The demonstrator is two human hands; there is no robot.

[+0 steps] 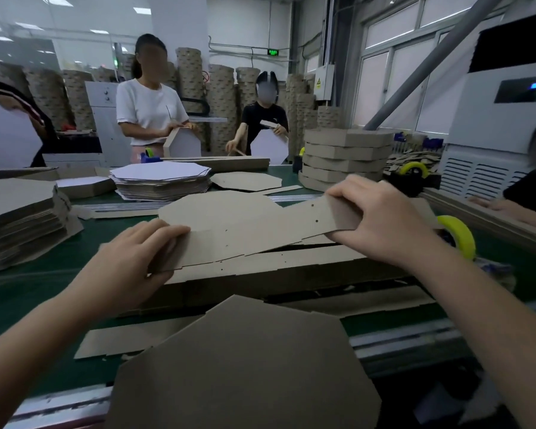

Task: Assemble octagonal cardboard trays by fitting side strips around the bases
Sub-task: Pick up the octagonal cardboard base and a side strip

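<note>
A long brown cardboard side strip (248,235) with creases and small holes is lifted above a pile of flat strips (291,270) on the green table (28,292). My left hand (130,261) grips the strip's left end, fingers curled over its top edge. My right hand (381,215) grips the right end, where the strip bends at a crease. A large octagonal cardboard base (245,366) lies nearest me, hanging over the table's front edge. Another brown octagonal base (217,209) lies flat just behind the strip.
A stack of white-faced octagonal bases (161,178) sits mid-table, brown sheets (16,218) are piled at left, assembled trays (344,159) stand stacked at back right. A yellow tape roll (458,233) lies right of my right hand. Other people work across and beside the table.
</note>
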